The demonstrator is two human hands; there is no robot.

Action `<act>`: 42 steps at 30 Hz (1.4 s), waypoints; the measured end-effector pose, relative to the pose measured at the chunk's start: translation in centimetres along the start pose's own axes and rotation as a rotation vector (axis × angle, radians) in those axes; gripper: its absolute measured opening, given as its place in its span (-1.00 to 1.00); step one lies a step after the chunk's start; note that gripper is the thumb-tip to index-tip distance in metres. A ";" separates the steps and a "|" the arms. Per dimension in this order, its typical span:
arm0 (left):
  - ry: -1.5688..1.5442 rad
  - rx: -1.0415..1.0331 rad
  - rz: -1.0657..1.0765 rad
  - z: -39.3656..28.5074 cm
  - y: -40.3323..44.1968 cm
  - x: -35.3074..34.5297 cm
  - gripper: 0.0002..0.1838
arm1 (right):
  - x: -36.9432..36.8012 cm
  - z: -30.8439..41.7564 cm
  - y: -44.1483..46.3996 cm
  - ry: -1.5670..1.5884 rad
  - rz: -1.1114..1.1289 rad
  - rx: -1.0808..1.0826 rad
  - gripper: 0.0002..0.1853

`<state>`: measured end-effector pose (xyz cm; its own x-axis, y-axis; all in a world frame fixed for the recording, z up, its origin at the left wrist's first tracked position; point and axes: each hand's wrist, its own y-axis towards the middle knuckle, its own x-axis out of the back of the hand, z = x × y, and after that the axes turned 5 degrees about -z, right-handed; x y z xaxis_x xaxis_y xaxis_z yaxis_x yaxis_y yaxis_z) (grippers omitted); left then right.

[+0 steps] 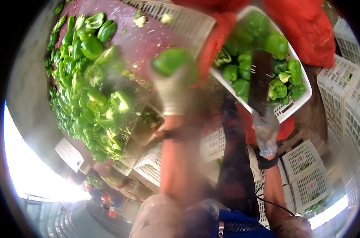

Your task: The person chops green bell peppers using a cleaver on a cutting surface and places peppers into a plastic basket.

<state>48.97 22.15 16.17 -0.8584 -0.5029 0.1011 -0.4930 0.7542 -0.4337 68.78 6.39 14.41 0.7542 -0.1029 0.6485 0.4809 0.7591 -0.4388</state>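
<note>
My left hand (pixel 168 89), in a pale glove and blurred by motion, is closed around a green bell pepper (pixel 173 61) above the edge of the reddish board (pixel 148 37). A broad dark knife blade (pixel 261 77) points away from my gloved right hand (pixel 266 129), which grips its hidden handle. The blade hangs over a white basket (pixel 304 99) of whole green peppers (pixel 278 45). To the left, cut pepper pieces (pixel 90 91) lie in a large heap on the board, with seeds scattered about.
Red mesh sacks (pixel 303 27) lie behind the white basket. Plastic crates stand at the right (pixel 338 85), at the lower right (pixel 309 182) and beyond the board (pixel 188 22). A bright opening shows at the lower left.
</note>
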 end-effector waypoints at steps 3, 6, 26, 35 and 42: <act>0.158 -0.237 -0.073 0.8 7.8 11.0 -0.07 | -7.9 6.2 -0.9 -0.115 0.074 0.454 -0.74; 0.473 -0.519 -0.126 6.0 14.8 14.9 -0.22 | -13.8 11.0 -0.6 -0.283 0.042 0.867 -0.83; 0.435 -0.230 -0.163 9.0 16.3 19.8 -0.49 | -32.0 14.6 -0.7 -0.691 0.094 1.028 -0.84; 0.126 0.078 -0.085 8.3 16.3 18.9 -0.23 | -25.2 12.2 2.2 -1.068 -0.160 1.474 -0.92; 0.134 -0.075 0.053 7.8 17.2 12.9 -0.10 | -22.5 14.0 3.6 -0.595 0.017 0.736 -0.84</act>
<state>30.49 25.35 2.97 -0.8924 -0.4043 0.2003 -0.4511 0.8102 -0.3744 47.28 20.46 6.98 0.3092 0.1027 0.9454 -0.0846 0.9932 -0.0802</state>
